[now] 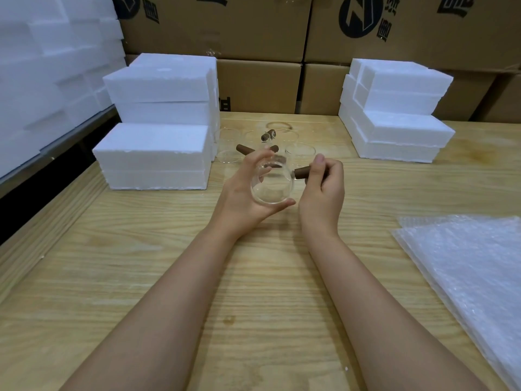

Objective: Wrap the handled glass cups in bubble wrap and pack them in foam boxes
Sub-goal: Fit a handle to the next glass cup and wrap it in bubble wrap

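I hold a clear glass cup point(271, 187) with a brown wooden handle above the middle of the wooden table point(141, 277). My left hand point(248, 190) cups the glass body, thumb under it and fingers over its rim. My right hand point(324, 182) grips the brown handle point(301, 173), which sticks out to the right. Behind them stand several more glass cups point(265, 145) with brown handles. A stack of bubble wrap sheets point(468, 272) lies at the table's right edge. White foam boxes are stacked at the left point(155, 153) and at the right point(394, 125).
Brown cardboard cartons point(253, 32) form a wall behind the table. More white foam blocks point(50, 66) pile up at the far left, beyond the table's edge. Bare wood lies in front of my hands.
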The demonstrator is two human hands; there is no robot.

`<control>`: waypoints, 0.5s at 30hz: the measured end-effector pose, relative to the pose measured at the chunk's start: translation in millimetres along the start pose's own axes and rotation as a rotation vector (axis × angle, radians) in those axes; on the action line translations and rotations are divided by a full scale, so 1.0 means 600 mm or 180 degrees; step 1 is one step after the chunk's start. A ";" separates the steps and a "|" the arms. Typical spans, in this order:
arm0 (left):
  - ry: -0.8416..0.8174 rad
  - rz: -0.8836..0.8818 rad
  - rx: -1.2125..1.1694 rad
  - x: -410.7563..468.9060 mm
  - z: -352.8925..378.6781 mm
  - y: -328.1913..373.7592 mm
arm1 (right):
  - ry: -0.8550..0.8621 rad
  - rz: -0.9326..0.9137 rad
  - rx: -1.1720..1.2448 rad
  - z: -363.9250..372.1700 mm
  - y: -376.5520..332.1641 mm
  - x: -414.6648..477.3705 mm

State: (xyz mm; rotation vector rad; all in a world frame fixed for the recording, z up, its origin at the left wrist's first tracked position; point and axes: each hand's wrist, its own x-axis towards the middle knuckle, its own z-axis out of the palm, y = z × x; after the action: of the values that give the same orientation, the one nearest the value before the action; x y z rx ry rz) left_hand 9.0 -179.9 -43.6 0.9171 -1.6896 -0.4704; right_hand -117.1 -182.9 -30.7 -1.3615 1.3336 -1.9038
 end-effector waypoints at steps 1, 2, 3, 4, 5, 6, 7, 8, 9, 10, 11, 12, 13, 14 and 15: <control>-0.0074 -0.0014 -0.0036 0.001 -0.001 0.001 | 0.0035 -0.0043 0.0015 0.001 -0.002 0.000; -0.0160 -0.0025 -0.0064 0.002 -0.002 0.002 | 0.0070 -0.0091 0.0013 0.001 -0.003 -0.001; -0.0234 -0.0075 -0.0088 0.002 -0.003 0.001 | 0.0095 -0.0139 0.0001 0.000 -0.004 -0.001; -0.0272 -0.0190 -0.0105 0.002 -0.004 0.001 | 0.0110 -0.0187 -0.0010 0.000 -0.005 -0.001; -0.0265 -0.0354 -0.0140 0.002 -0.006 0.001 | 0.0102 -0.0232 -0.0015 -0.002 -0.005 -0.002; -0.0217 -0.0544 -0.0226 0.002 -0.008 0.003 | 0.0069 -0.0275 -0.0019 -0.003 -0.006 -0.002; -0.0141 -0.0737 -0.0375 0.003 -0.009 0.005 | 0.0028 -0.0323 -0.0031 -0.004 -0.007 -0.003; -0.0056 -0.0942 -0.0613 0.005 -0.009 0.007 | -0.0009 -0.0387 -0.0058 -0.005 -0.008 -0.003; 0.0011 -0.1181 -0.0935 0.008 -0.009 0.011 | -0.0051 -0.0469 -0.0093 -0.006 -0.009 -0.004; 0.0011 -0.1464 -0.1316 0.012 -0.008 0.013 | -0.0105 -0.0560 -0.0129 -0.006 -0.009 -0.005; -0.0074 -0.1706 -0.1666 0.015 -0.007 0.014 | -0.0167 -0.0654 -0.0169 -0.005 -0.010 -0.007; -0.0180 -0.1855 -0.1932 0.017 -0.007 0.014 | -0.0227 -0.0749 -0.0221 -0.005 -0.010 -0.009; -0.0269 -0.1917 -0.2102 0.019 -0.006 0.012 | -0.0275 -0.0838 -0.0275 -0.003 -0.011 -0.011; -0.0317 -0.1939 -0.2243 0.020 -0.008 0.009 | -0.0307 -0.0912 -0.0309 -0.002 -0.012 -0.012; -0.0313 -0.1953 -0.2361 0.020 -0.010 0.007 | -0.0325 -0.0965 -0.0317 -0.001 -0.013 -0.014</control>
State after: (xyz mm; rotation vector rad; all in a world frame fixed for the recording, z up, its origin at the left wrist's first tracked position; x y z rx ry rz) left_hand 12.0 -185.8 -31.5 0.8305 -1.1271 -1.4563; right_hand -112.7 -172.9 -27.8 -1.7721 1.2439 -1.9457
